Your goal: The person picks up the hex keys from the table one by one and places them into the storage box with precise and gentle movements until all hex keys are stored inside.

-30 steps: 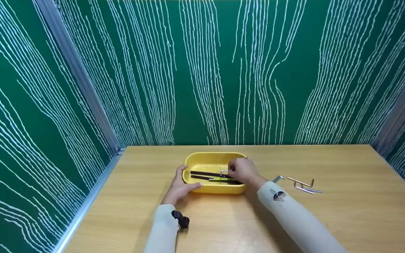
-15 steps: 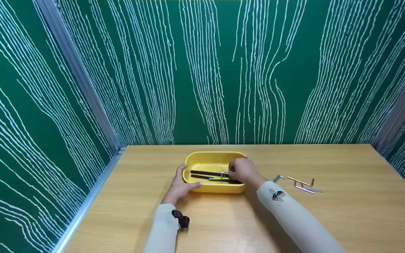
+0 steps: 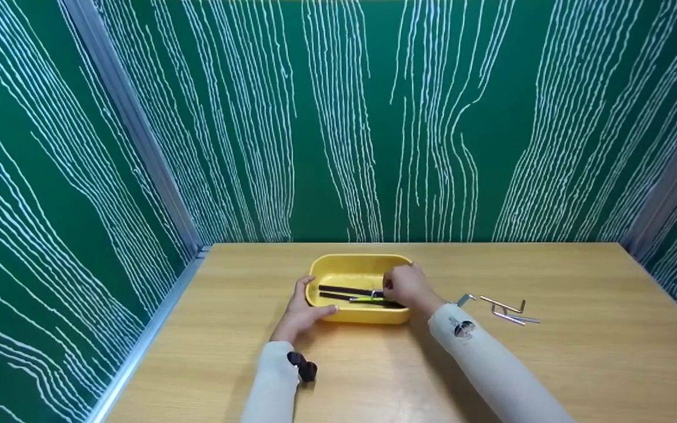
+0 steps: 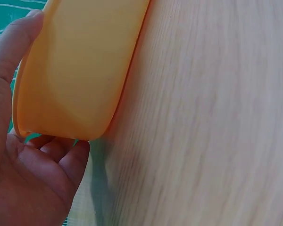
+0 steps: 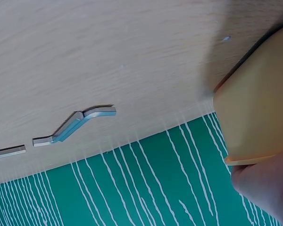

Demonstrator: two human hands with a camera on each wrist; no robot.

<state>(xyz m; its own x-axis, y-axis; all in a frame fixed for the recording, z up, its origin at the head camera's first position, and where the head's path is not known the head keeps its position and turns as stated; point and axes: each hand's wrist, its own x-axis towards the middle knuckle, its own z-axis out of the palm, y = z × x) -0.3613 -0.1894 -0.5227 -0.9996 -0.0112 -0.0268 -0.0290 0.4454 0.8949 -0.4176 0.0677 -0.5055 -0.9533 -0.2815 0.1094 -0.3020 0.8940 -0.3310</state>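
A smooth yellow plastic tub [image 3: 367, 317], oblong and round-cornered, sits toward the far edge of the wood-grained desk [image 3: 579, 352], nearer its left corner than its right. The left hand [image 3: 302, 309] grips its left end, thumb against the near rim. The right hand [image 3: 411, 286] dips inside, fingers curled by a shiny metal piece [image 3: 376, 294]; I can't tell whether they pinch it. Slim dark sticks [image 3: 338, 289] lie within; glossy bent rods [image 3: 502, 304] lie right of the tub.
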